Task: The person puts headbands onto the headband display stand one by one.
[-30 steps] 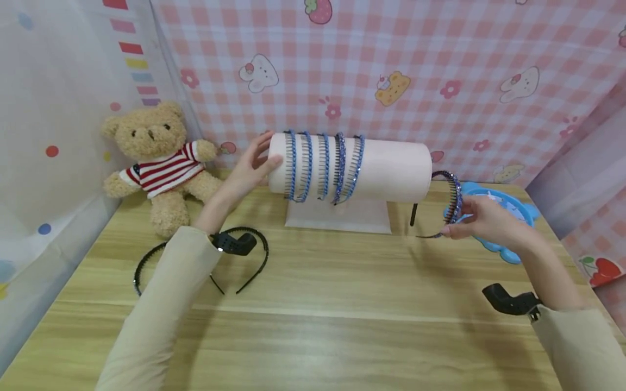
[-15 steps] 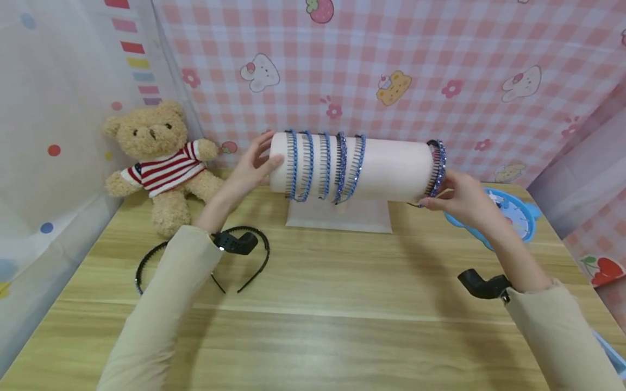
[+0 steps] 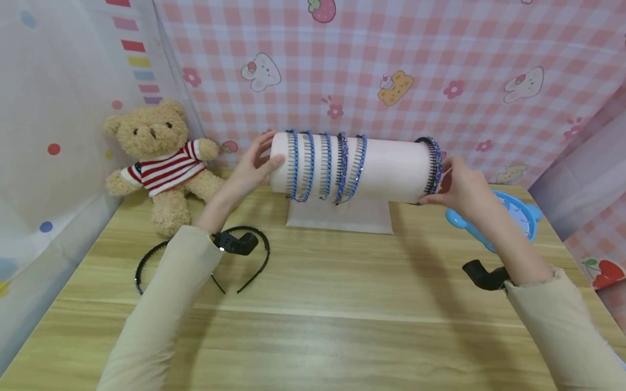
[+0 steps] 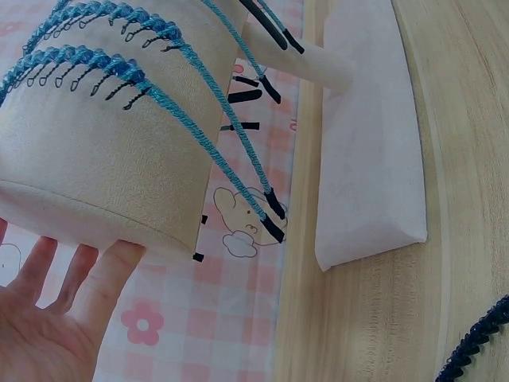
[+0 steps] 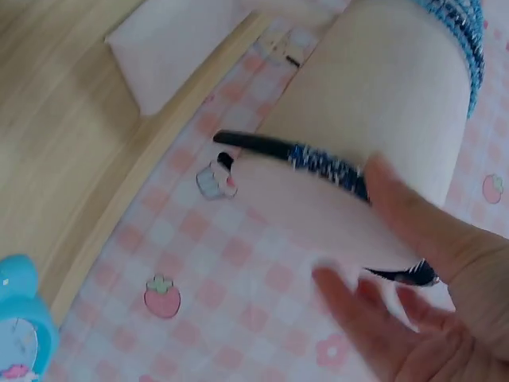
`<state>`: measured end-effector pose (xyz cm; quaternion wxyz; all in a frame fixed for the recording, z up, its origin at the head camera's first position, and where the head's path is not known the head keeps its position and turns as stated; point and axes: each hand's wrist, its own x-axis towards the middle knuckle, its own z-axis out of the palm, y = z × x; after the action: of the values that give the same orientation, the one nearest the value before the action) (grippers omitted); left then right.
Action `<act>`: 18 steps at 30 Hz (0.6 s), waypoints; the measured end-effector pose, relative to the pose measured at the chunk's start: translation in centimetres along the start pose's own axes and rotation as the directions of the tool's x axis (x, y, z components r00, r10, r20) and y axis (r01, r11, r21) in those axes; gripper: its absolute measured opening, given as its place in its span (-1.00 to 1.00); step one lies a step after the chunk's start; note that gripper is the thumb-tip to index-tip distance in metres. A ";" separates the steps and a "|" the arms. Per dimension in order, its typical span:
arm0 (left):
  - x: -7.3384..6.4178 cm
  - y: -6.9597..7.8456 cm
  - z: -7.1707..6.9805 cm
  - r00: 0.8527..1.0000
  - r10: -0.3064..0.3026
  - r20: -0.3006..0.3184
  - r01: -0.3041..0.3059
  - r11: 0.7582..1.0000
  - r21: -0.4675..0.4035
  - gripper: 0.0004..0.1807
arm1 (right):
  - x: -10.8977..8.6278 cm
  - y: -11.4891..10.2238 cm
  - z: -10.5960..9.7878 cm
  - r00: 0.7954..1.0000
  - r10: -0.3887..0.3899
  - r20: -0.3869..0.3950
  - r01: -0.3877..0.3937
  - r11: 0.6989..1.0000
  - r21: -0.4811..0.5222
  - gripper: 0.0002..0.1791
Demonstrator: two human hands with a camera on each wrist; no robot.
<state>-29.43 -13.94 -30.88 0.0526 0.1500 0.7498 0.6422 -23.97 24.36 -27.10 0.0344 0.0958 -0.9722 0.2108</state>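
A pale padded headband roll (image 3: 391, 168) stands on a flat base (image 3: 337, 215). Several blue headbands (image 3: 309, 165) with comb teeth, one of them glittery (image 3: 342, 168), sit round its left half. My left hand (image 3: 251, 163) touches the roll's left end with fairly straight fingers, seen against the end rim in the left wrist view. At the right end, a dark, glittery blue headband (image 3: 435, 165) is round the roll's rim. My right hand (image 3: 467, 187) is at this headband; in the right wrist view its thumb (image 5: 398, 199) lies against the band, while the other fingers stand apart, blurred, past the end.
Black headbands (image 3: 266, 252) lie on the wooden table at left, partly behind the left sleeve. A teddy bear (image 3: 163, 163) in a striped shirt sits at the back left. A blue, bear-shaped dish (image 3: 530, 214) is behind the right forearm. A checked cloth (image 3: 415, 49) hangs behind.
My right hand has brought the glittery headband leftward from beside the roll onto its right end. Its fingers have since loosened from the band. My left hand has stayed at the left end.
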 end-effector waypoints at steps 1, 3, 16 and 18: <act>0.1 -0.1 0.0 1.000 0.004 -0.001 -0.004 1.000 0.003 -0.35 | 0.2 0.2 -0.1 1.000 -0.010 0.000 0.010 1.000 -0.005 -0.06; 0.1 -0.3 -0.1 1.000 0.008 -0.002 -0.008 1.000 0.006 -0.35 | 0.7 0.6 -0.5 0.999 -0.052 0.015 0.052 0.999 -0.002 0.20; 0.1 -0.3 0.1 1.000 -0.013 -0.009 0.013 1.000 0.007 -0.32 | 4.5 1.4 -0.8 0.931 -0.341 0.132 0.334 0.940 0.076 0.34; 0.0 -0.2 0.1 1.000 -0.019 -0.011 0.019 1.000 0.005 -0.32 | 4.6 1.1 -0.7 0.942 -0.310 0.133 0.306 0.951 0.050 0.37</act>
<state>-29.48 -13.87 -31.10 0.0542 0.1393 0.7531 0.6407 -28.71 24.84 -26.37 -0.0024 0.2613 -0.9422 0.2095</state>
